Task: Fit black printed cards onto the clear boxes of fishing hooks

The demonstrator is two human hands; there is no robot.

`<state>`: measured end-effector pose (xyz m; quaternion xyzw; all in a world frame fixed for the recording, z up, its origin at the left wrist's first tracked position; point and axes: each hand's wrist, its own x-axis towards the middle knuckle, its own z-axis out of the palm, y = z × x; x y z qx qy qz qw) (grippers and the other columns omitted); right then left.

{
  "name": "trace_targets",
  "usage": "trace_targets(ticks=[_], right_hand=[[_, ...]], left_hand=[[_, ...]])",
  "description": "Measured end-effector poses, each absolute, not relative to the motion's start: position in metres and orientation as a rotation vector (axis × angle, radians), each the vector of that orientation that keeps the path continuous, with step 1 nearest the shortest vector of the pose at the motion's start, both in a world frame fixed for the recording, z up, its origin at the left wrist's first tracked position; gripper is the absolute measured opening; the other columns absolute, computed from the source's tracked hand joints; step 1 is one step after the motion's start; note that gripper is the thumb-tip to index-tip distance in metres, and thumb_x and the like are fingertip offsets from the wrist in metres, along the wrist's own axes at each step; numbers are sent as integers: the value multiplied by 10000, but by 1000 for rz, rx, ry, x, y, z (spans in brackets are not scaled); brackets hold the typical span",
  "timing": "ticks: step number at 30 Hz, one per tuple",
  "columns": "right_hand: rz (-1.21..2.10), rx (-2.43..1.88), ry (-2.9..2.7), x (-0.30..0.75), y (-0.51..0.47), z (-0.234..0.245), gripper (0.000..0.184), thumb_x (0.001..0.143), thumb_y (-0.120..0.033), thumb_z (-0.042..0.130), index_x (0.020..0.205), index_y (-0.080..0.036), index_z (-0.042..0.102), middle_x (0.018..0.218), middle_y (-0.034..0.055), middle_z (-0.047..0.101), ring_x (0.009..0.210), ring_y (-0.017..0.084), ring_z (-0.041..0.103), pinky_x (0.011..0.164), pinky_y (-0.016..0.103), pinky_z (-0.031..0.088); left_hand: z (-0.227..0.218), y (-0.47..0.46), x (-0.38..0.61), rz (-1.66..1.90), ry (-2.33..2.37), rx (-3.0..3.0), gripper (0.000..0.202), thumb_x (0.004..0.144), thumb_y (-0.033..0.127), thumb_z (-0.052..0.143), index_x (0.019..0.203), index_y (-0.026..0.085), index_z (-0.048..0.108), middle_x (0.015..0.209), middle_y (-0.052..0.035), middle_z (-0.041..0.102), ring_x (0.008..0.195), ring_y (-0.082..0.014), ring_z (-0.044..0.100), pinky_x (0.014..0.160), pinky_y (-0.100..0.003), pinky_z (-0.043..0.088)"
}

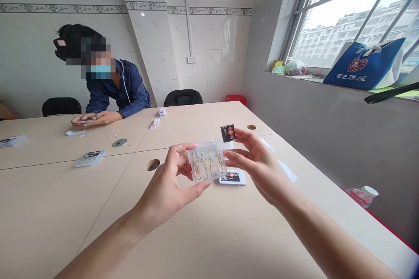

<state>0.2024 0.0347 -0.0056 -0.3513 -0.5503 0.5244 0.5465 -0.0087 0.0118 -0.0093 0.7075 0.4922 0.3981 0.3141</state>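
Observation:
A small clear plastic box [207, 170] is raised above the table, with fishing hooks on yellowish line lying side by side inside it. My left hand [165, 185] grips this box from its left and lower edge, thumb along the bottom. At the box's right side is my right hand [258, 163], thumb near the edge. Its raised fingertips hold a small black printed label [228, 133] with a red and yellow mark. Below the box, a stack of black and white printed cards [234, 178] lies on the table, partly hidden by box and hand.
Across the table [157, 244] sits a co-worker [121, 83], both hands around a small flat item. Another clear box [89, 158] with a black label lies at left. Cable holes [153, 165] pierce the tabletop. White paper strips [288, 171] lie at right. A blue bag [363, 67] stands on the windowsill.

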Motion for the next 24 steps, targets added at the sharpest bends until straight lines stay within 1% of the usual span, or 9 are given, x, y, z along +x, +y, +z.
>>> trace_targets(ticks=[3,6,10,13,17,20,24], right_hand=[[1325,-839,-1208,197,32,-7,537,809,-334,748,1287,-285,510,1478,71,418,1136,247,620,912,386,560],[1369,-834,-1135,193,30,-8,588,787,-312,770,1306,-299,494,1480,62,432,1151,243,613,921,369,539],[1387,-783,-1103,192,29,-9,600,780,-273,775,1307,-307,489,1409,66,524,1149,249,618,944,393,514],[1403,-792,-1082,192,28,-8,653,765,-278,793,1330,-300,466,1280,73,626,1174,254,604,982,419,485],[1413,-832,-1067,192,27,-8,695,747,-304,812,1342,-290,454,1199,69,671,1218,262,574,1020,441,453],[1396,-847,-1071,192,26,-8,696,746,-321,810,1344,-290,455,1207,70,667,1227,274,567,1002,442,468],[1378,-846,-1089,192,25,-7,683,750,-336,803,1339,-292,460,1235,75,654,1225,281,570,980,431,488]], left_hand=[[-10,12,-7,1093,1298,1870,609,769,336,732,1216,321,318,1091,-39,684,881,-190,641,760,-358,528],[-12,11,-5,1113,1292,1890,611,755,325,741,1188,298,311,1057,-50,704,855,-190,652,742,-355,534],[-15,11,-4,1180,1294,1932,615,748,314,743,1177,280,305,1004,-57,720,822,-189,653,721,-353,536],[-17,11,-3,1215,1298,1964,620,744,307,746,1177,277,303,997,-55,720,825,-187,656,717,-350,540],[-20,10,-3,1259,1298,1977,621,738,299,756,1173,273,313,1010,-59,704,892,-200,673,752,-363,549],[-23,10,-3,1287,1294,1977,620,738,289,759,1172,267,316,1023,-63,687,939,-212,680,788,-385,552],[-25,10,-3,1311,1277,1995,619,735,278,763,1167,262,320,1019,-59,674,953,-218,685,818,-409,550]])
